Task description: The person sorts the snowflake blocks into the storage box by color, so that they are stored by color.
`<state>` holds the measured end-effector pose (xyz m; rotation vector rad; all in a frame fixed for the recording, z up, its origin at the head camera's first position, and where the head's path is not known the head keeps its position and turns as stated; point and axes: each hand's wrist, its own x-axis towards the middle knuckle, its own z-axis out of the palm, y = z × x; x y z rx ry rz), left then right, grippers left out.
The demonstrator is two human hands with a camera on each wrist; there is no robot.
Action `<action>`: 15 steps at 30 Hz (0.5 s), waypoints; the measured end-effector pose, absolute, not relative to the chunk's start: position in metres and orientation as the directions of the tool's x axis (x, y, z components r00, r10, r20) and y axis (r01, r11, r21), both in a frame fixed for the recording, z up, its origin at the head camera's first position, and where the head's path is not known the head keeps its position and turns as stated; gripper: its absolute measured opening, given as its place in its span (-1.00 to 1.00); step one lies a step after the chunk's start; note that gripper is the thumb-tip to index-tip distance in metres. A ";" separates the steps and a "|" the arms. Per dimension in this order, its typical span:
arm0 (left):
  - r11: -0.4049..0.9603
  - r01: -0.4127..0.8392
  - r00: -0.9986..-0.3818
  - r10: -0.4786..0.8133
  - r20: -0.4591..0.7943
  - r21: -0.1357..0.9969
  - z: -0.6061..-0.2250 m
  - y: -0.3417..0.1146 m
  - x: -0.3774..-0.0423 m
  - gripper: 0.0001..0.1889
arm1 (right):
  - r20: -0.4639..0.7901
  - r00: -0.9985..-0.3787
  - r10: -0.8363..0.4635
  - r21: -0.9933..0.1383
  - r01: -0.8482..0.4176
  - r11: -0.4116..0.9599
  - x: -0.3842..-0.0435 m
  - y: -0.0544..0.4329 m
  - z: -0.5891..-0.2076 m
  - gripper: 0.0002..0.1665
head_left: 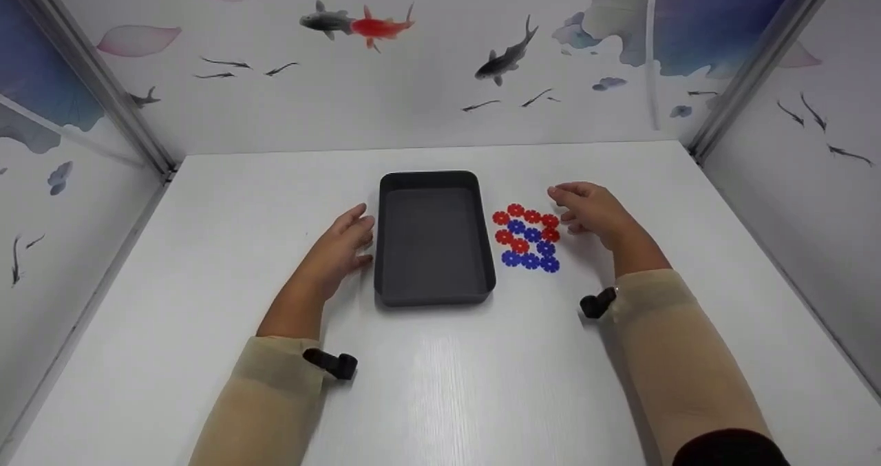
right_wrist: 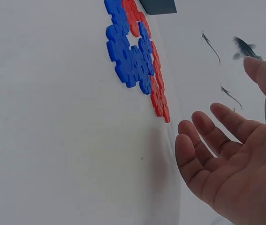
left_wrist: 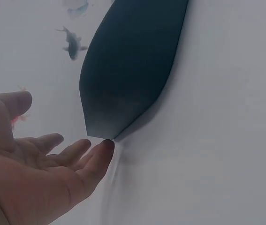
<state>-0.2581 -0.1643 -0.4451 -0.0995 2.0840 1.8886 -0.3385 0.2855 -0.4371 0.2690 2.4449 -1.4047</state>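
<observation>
A dark grey rectangular tray [head_left: 435, 246] lies on the white table. Beside its left wall is my left hand [head_left: 338, 251], fingers loosely bent and holding nothing; in the left wrist view the fingertips of that hand [left_wrist: 53, 173] come up close to the tray's edge [left_wrist: 123, 70], and I cannot tell whether they touch. Right of the tray lie several red snowflake discs [head_left: 519, 246] and blue snowflake discs [head_left: 530, 261], flat and close together. My right hand [head_left: 593, 211] hovers at their right side with relaxed fingers and nothing in its grasp; the right wrist view shows its palm [right_wrist: 236, 173] apart from the discs.
White panels with painted fish [head_left: 506, 60] stand behind the table and at both sides, joined by metal posts [head_left: 764, 67]. Small black cameras [head_left: 334, 364] are strapped at both sleeve cuffs. The table surface [head_left: 440, 383] stretches out in front of the tray.
</observation>
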 end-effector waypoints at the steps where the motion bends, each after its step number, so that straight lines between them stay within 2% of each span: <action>1: 0.111 -0.273 -0.942 0.172 -0.289 0.956 -0.447 -0.164 -0.257 -0.20 | -0.365 -0.931 0.012 -0.806 0.323 0.495 -0.339 0.286 -0.439 -0.02; 7: 0.133 -0.300 -0.927 0.193 -0.322 0.945 -0.455 -0.162 -0.254 -0.27 | -0.412 -0.911 0.020 -0.776 0.362 0.515 -0.340 0.290 -0.447 -0.14; 15: 0.158 -0.282 -0.927 0.208 -0.311 0.946 -0.459 -0.161 -0.253 -0.33 | -0.396 -0.918 0.005 -0.690 0.301 0.658 -0.343 0.293 -0.448 -0.36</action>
